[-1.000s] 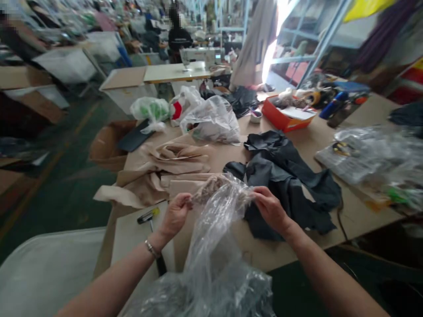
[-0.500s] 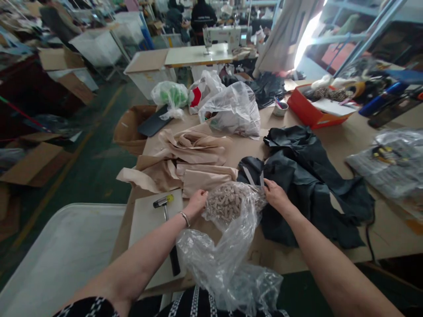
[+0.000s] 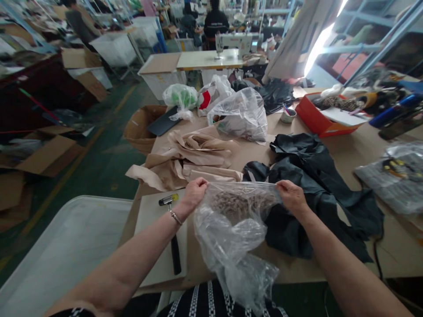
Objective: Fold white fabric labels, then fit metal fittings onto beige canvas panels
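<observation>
A clear plastic bag (image 3: 231, 237) stretches between my hands, its upper edge pulled straight. My left hand (image 3: 195, 193) pinches one corner of that edge, and my right hand (image 3: 291, 196) pinches the other. Inside the bag lie many small grey-brown pieces (image 3: 234, 203), seen blurred through the plastic. The bag's loose lower part hangs over the table edge toward my lap. A hammer (image 3: 174, 246) with a black handle and a yellow-tipped head rests on a pale board (image 3: 152, 246), left of the bag. Dark green material (image 3: 297, 176) lies right beside my right hand.
Beige folded material (image 3: 198, 149) lies beyond my hands. Filled plastic bags (image 3: 244, 114), a small cup of pens (image 3: 288, 115) and an orange box (image 3: 313, 119) stand farther back. A grey plastic-wrapped bundle (image 3: 393, 176) is at right. Two people sit or stand in the background.
My hands have moved apart and pulled the bag's edge taut. The pieces, openly visible before, now show through the plastic. The view has shifted slightly left.
</observation>
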Available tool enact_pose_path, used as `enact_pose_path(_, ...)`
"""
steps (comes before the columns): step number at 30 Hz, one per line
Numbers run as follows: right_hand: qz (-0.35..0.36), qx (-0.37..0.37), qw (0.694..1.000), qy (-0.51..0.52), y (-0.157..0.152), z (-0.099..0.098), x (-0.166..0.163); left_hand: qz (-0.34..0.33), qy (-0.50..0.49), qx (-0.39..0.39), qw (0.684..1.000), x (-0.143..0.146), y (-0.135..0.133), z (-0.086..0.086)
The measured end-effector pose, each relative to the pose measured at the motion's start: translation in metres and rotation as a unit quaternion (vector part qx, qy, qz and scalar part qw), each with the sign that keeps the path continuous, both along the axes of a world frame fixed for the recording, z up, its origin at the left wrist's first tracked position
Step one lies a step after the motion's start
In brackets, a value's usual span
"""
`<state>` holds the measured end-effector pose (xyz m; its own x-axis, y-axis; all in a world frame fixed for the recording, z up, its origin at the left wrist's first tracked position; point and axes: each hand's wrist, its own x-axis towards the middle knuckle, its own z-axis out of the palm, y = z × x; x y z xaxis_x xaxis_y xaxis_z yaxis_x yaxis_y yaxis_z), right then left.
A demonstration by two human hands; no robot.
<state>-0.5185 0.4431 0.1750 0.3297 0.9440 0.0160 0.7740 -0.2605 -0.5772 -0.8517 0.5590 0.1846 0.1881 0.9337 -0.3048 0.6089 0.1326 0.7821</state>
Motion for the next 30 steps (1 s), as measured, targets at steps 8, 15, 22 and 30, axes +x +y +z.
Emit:
enact_pose_path(8, -0.051, 0.109, 0.99, 0.07, 0.017, 0.04, 0.011, 0.007, -0.077, 0.089, 0.993, 0.015, 0.019, 0.037)
enact_pose_path(15, -0.048, 0.138, 0.987, 0.071, 0.044, 0.097, 0.03, 0.0, -0.117, 0.151, 0.982, 0.035, 0.058, 0.078)
enact_pose_path(22, -0.023, 0.137, 0.99, 0.034, 0.065, 0.129, 0.045, -0.026, -0.125, 0.199, 0.972, 0.061, 0.099, 0.105)
enact_pose_path(30, -0.03, 0.121, 0.984, -0.128, 0.094, 0.163, 0.07, -0.037, -0.104, 0.249, 0.962, 0.092, 0.133, 0.133)
